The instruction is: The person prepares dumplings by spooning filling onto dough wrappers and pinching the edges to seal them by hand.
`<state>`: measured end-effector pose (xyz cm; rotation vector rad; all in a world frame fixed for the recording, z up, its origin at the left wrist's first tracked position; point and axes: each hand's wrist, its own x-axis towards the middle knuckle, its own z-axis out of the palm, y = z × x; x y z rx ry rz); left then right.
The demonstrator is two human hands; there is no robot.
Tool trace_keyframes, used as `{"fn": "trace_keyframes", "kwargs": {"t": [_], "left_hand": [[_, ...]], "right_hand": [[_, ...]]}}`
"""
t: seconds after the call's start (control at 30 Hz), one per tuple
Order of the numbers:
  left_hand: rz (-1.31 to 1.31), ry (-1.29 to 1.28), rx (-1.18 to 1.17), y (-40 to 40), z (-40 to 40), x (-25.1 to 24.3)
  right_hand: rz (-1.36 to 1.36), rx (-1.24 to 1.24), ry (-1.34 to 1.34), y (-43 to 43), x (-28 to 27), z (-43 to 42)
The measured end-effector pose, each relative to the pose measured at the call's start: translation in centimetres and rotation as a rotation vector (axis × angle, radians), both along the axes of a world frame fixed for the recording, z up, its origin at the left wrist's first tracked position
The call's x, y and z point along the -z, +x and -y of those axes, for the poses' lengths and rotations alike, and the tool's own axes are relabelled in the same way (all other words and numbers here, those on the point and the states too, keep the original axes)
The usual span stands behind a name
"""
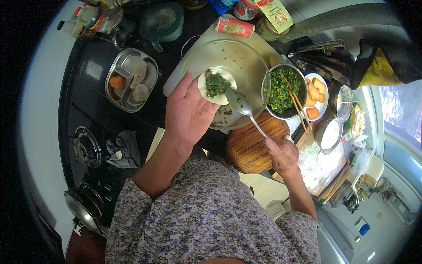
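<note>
On the palm and fingers of my left hand (pixel 189 114) lies a round dough wrapper (pixel 232 77) with a mound of chopped green filling (pixel 216 84) on it. My right hand (pixel 283 153) grips a metal spoon (pixel 247 109) by its handle, the bowl of the spoon at the wrapper's right edge. Both are above a large glass bowl (pixel 254 57) whose inside carries scraps of filling. To its right, a steel bowl (pixel 265 95) holds chopped greens (pixel 280 99), with wooden chopsticks (pixel 298 109) resting across its rim. A round wooden board (pixel 257 145) sits below the glass bowl.
A divided steel tray (pixel 132 107) with dumplings (pixel 139 74) stands at left. Further right are a plate of browned food pieces (pixel 316 92), a bowl of white powder (pixel 330 135) and a floured board (pixel 324 171). A gas burner (pixel 86 147) and grey cloth (pixel 124 150) are lower left.
</note>
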<state>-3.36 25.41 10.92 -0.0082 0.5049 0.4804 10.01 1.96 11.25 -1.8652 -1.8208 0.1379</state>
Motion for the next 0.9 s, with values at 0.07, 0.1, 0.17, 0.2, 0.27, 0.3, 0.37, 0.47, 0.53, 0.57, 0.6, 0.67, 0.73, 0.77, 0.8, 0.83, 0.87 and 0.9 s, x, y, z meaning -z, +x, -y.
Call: {"fn": "trace_keyframes", "kwargs": {"t": [0.07,0.1,0.17,0.2,0.27,0.3,0.37,0.47,0.53,0.57,0.6,0.67,0.73,0.77,0.8,0.83,0.87,0.9], "left_hand": [[-0.009,0.017,-0.007,-0.3,-0.1,0.2],[0.008,0.049,0.019,-0.3,-0.1,0.2],[0.026,0.079,0.047,-0.4,0.0,0.2],[0.028,0.076,0.063,-0.5,0.2,0.2],[0.032,0.070,0.082,-0.6,0.6,0.4],[0.020,0.051,0.095,-0.6,0.7,0.6],[0.006,0.032,0.109,-0.7,1.0,0.7],[0.028,0.049,0.157,-0.9,1.3,0.8],[-0.019,0.082,0.183,-0.8,1.6,0.7],[-0.017,0.080,0.186,-0.9,1.7,0.6],[0.001,0.129,0.214,-1.0,1.8,0.5],[0.021,0.175,0.243,-1.1,1.9,0.4],[0.017,0.251,0.270,-1.2,2.0,0.2],[0.019,0.250,0.271,-1.2,2.1,0.2],[0.008,0.282,0.276,-1.2,2.1,0.3],[-0.002,0.314,0.281,-1.2,2.2,0.3],[-0.002,0.313,0.282,-1.1,2.2,0.2],[-0.022,0.322,0.282,-1.2,2.3,0.0]], "right_hand": [[-0.155,0.113,0.033,0.1,-0.7,0.3],[-0.152,0.115,0.031,0.0,-1.3,0.0],[-0.767,0.354,0.067,-0.5,-2.7,-1.0],[-0.834,0.354,0.067,-0.5,-2.8,-1.4],[-0.972,0.393,0.051,-0.4,-3.3,-1.7],[-1.118,0.426,0.035,-0.4,-3.5,-1.9],[-1.254,0.536,0.069,-0.4,-4.0,-2.6],[-1.697,0.844,0.079,0.8,-4.8,-3.7],[-1.796,0.877,0.103,1.2,-4.7,-4.0],[-1.861,0.874,0.111,1.3,-4.7,-4.0],[-1.860,0.878,0.111,1.3,-4.8,-4.0],[-1.890,0.887,0.058,1.2,-5.0,-4.0],[-1.870,0.888,0.032,1.0,-4.9,-3.9],[-1.853,0.885,0.004,0.9,-4.9,-3.9],[-1.837,0.908,-0.028,0.7,-4.9,-3.9],[-1.837,0.911,-0.027,0.5,-5.0,-4.0],[-1.785,0.919,-0.037,0.2,-5.1,-4.2],[-1.737,0.927,-0.048,0.0,-5.2,-4.3]]}}
